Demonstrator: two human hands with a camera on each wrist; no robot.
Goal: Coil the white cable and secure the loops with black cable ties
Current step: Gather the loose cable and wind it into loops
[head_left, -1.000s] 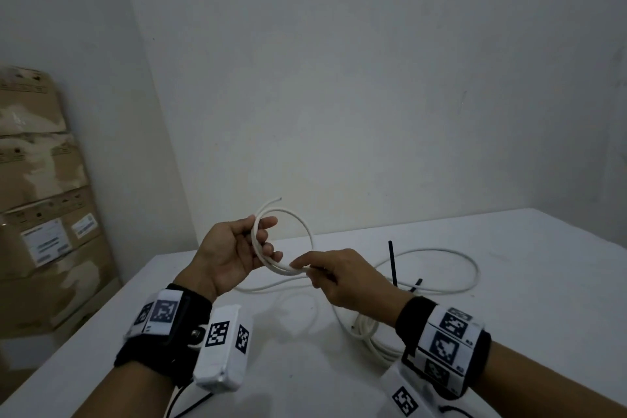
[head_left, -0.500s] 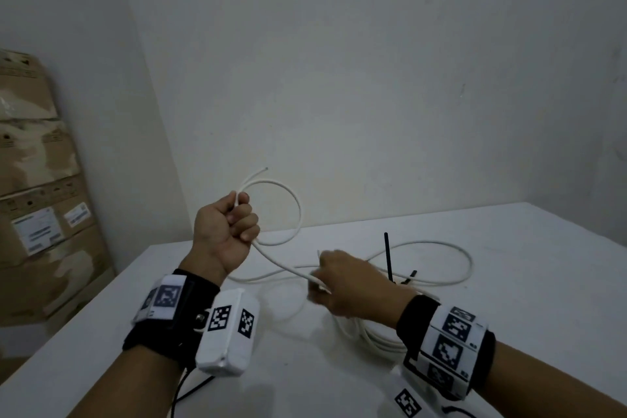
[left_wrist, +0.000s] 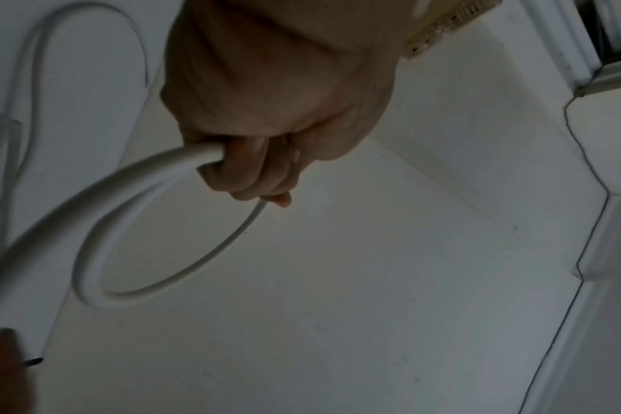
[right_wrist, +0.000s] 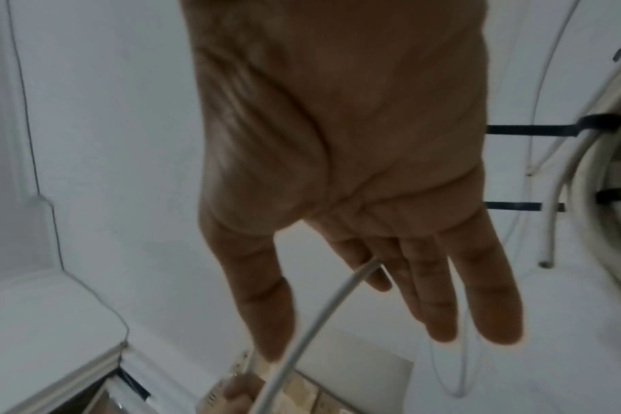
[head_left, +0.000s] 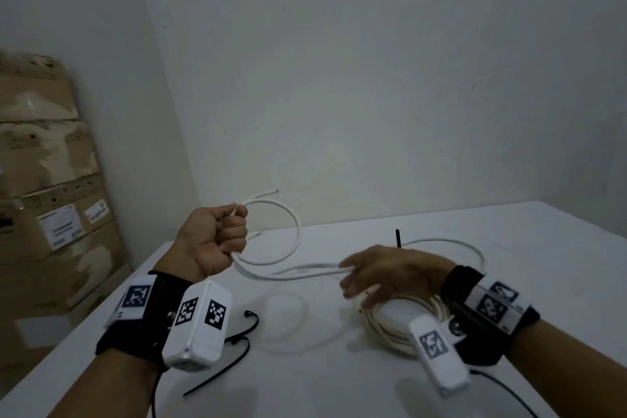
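Observation:
My left hand [head_left: 234, 231] is a fist gripping the white cable [head_left: 298, 231] where a small loop crosses itself, raised above the table; the cable's free end sticks out past the knuckles. The left wrist view shows the left hand [left_wrist: 259, 168] with the cable [left_wrist: 181, 155] bending out of the fist. From the loop a strand runs right to my right hand [head_left: 353, 275], whose fingers are straight. In the right wrist view the cable [right_wrist: 323, 308] passes loosely between thumb and fingers of my right hand [right_wrist: 355, 322]. Two loose black cable ties [head_left: 203, 380] lie near my left wrist.
A coiled cable bundle [head_left: 390, 329] lies under my right wrist, bound with black ties [right_wrist: 528, 130]; one tie tail [head_left: 397, 237] stands upright behind the hand. More white cable curves across the white table [head_left: 305, 383] at the back right. Cardboard boxes [head_left: 44, 180] are stacked at the left wall.
My left hand closed into a fist around the loop. My right hand let go of the cable near the loop, slid right along the strand and straightened its fingers.

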